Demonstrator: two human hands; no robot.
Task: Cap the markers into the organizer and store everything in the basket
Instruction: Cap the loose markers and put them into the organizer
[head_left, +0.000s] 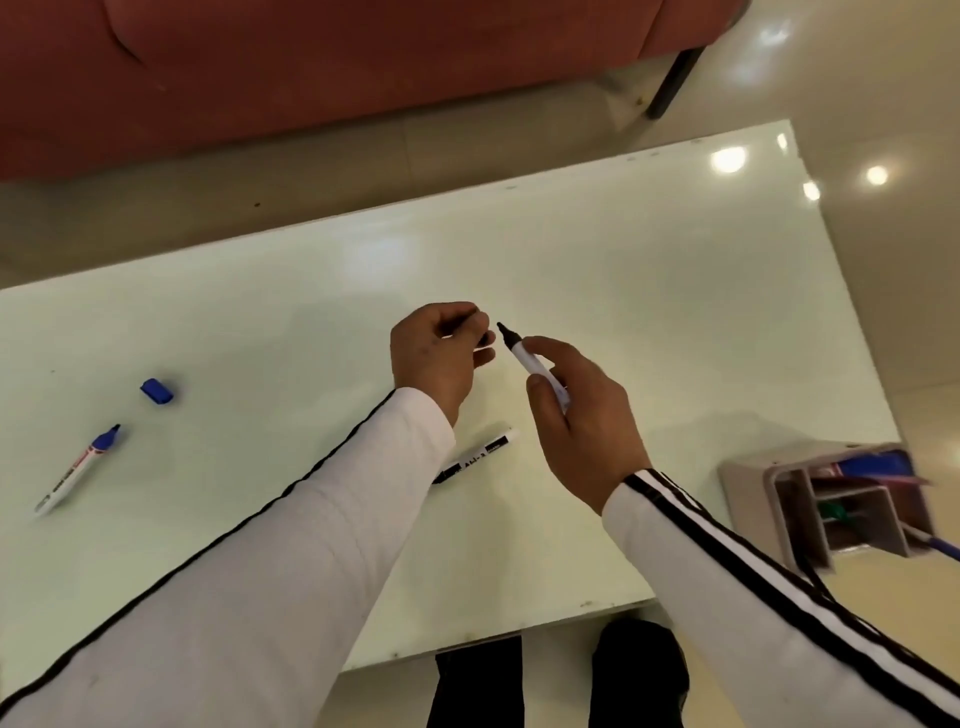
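My right hand grips an uncapped black marker, its tip pointing up and left. My left hand is closed around a black cap, a short gap from that tip. Another white marker lies on the table under my left wrist, partly hidden by the sleeve. At the far left an uncapped blue marker lies flat, with its blue cap apart above it. The grey organizer stands at the table's right edge with a few pens inside. No basket is in view.
A red sofa with a dark metal leg stands beyond the table's far edge. Glossy beige floor surrounds the table. My dark trouser legs show below the near edge.
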